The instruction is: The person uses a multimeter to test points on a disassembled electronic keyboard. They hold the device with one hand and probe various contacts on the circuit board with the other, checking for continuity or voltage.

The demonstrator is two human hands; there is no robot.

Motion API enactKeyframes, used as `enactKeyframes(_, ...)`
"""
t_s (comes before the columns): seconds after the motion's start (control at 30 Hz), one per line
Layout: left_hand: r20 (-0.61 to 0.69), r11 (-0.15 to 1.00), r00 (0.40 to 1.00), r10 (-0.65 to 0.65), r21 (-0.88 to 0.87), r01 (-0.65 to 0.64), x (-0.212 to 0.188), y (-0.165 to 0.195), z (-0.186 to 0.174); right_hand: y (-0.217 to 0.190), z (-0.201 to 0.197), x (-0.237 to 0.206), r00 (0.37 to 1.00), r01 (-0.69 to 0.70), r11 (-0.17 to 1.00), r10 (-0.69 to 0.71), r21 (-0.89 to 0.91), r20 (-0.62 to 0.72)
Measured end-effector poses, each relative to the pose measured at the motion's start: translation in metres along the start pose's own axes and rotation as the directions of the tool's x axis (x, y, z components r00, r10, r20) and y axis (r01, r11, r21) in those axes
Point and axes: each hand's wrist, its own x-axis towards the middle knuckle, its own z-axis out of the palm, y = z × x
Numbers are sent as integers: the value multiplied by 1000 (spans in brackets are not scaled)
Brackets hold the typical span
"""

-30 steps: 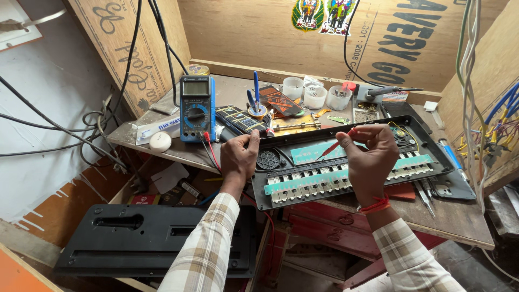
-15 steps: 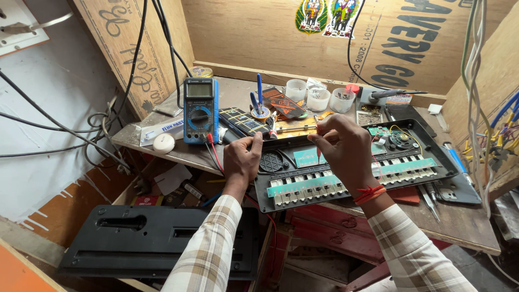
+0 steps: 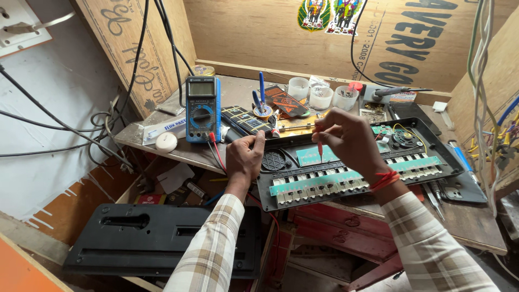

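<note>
Keyboard: the opened keyboard [image 3: 351, 162] lies on the surface [image 3: 178, 146], its board and key contacts facing you.
Left hand: your left hand [image 3: 246, 157] is clamped on the keyboard's left end, thumb on top, beside the round speaker grille [image 3: 274, 160].
Right hand: your right hand [image 3: 346, 138] pinches a red probe [image 3: 320, 148] in a fingertip grip, tip pointing down at the teal strip [image 3: 316, 156] near the keyboard's middle.
Meter: the blue meter [image 3: 201, 108] stands to the left of the keyboard, its red lead [image 3: 216, 154] running past your left hand.
Clutter: small white cups [image 3: 321, 97] and a soldering iron [image 3: 397, 91] sit behind the keyboard; a black cover [image 3: 162, 240] lies below it, off the surface.
Advice: keep the left hand pressing so the keyboard cannot slide; hold the probe upright, touch one pad only, and glance at the meter without shifting the tip.
</note>
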Motion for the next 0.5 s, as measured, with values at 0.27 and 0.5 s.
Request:
enactKeyframes(0.27, -13, 999, 999, 29, -20, -30, -2, 1, -1, 12, -13, 5, 985, -67, 958, 18, 280, 172)
enactKeyframes(0.5, 1, 1000, 1000, 14, -13, -14, -1, 1, -1, -3, 4, -5, 990, 78, 978, -98, -195, -97)
